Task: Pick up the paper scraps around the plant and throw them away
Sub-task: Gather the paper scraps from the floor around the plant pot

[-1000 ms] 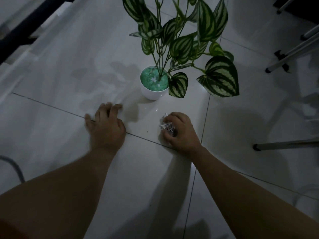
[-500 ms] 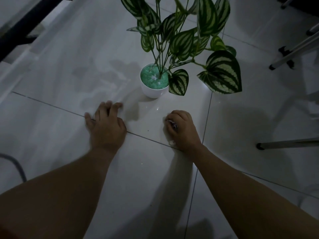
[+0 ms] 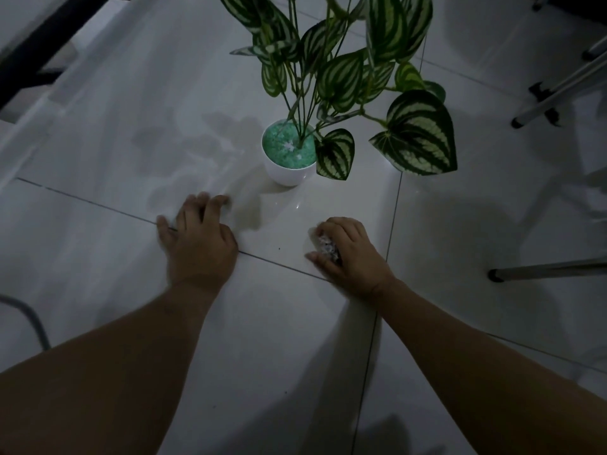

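Observation:
A striped-leaf plant (image 3: 345, 70) stands in a small white pot (image 3: 285, 175) filled with green gravel on the pale tiled floor (image 3: 98, 133). In front of the pot, my right hand (image 3: 353, 256) is curled around a wad of crumpled paper scraps (image 3: 325, 247), which shows between thumb and fingers. My left hand (image 3: 197, 239) presses flat on the floor to the left, fingers spread, holding nothing. A few white flecks lie on the gravel in the pot.
Metal legs stand at the right: one low (image 3: 545, 269) and others at the upper right (image 3: 558, 90). A dark bar (image 3: 42, 50) crosses the upper left. A grey cable (image 3: 31, 323) curves at the left edge. A tiny dark speck (image 3: 279, 248) lies between my hands.
My right hand closed over the scraps half a second ago, and now the wad shows again in its grasp. The left hand has stayed planted on the floor.

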